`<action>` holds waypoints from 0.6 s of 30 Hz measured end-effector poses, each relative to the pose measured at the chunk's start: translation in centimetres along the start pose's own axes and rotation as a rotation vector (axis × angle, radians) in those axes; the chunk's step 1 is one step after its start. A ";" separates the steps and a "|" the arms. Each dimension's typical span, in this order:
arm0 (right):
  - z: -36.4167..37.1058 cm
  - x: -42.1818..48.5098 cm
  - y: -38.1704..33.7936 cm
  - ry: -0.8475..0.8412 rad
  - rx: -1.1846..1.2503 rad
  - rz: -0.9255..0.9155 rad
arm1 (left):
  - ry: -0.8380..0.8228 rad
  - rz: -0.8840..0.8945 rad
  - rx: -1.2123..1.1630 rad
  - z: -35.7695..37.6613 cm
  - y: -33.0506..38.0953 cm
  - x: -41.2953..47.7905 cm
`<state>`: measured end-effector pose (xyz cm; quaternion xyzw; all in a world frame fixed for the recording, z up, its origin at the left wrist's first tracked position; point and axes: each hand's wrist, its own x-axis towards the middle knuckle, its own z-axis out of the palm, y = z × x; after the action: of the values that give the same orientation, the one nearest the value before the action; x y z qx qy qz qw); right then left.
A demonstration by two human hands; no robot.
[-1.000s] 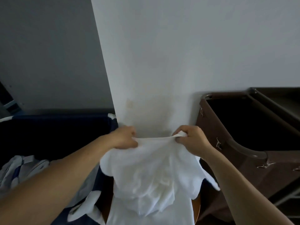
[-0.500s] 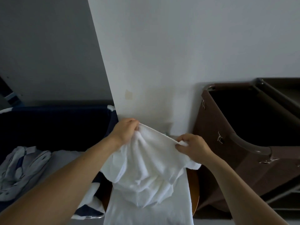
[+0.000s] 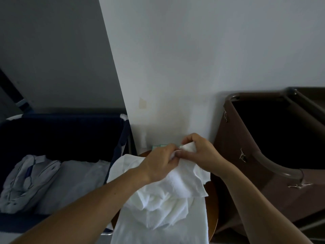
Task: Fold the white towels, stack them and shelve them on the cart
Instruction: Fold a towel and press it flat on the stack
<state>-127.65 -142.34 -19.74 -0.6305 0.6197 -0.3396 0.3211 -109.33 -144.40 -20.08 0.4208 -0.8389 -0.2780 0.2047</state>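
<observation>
now the left hand (image 3: pixel 161 164) and the right hand (image 3: pixel 202 154) touch above the far edge of the round wooden counter (image 3: pixel 213 206), fingers curled, pinching bunched corners of the white towel (image 3: pixel 163 205). the rest of the towel lies crumpled on the counter; a brown cart (image 3: pixel 260 164) stands right of it, a dark blue bin (image 3: pixel 61 134) left.

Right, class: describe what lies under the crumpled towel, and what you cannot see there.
Under the towel a flat white cloth lies on a round wooden table; only its rim shows. The tabletop is covered, so anything else there is hidden.
</observation>
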 end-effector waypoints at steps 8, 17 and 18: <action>-0.8 -0.6 1.4 0.048 0.485 0.177 | 0.016 -0.180 -0.265 -0.8 -0.2 0.0; -0.7 -1.0 0.2 0.186 0.456 0.084 | 0.121 -0.314 -0.787 0.1 2.0 -0.2; -0.5 -1.1 -0.1 0.183 0.441 0.068 | 0.149 -0.312 -0.784 0.3 2.1 -0.4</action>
<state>-128.02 -141.20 -19.44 -0.4904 0.5780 -0.5115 0.4047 -110.57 -142.98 -19.00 0.4519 -0.5791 -0.5722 0.3647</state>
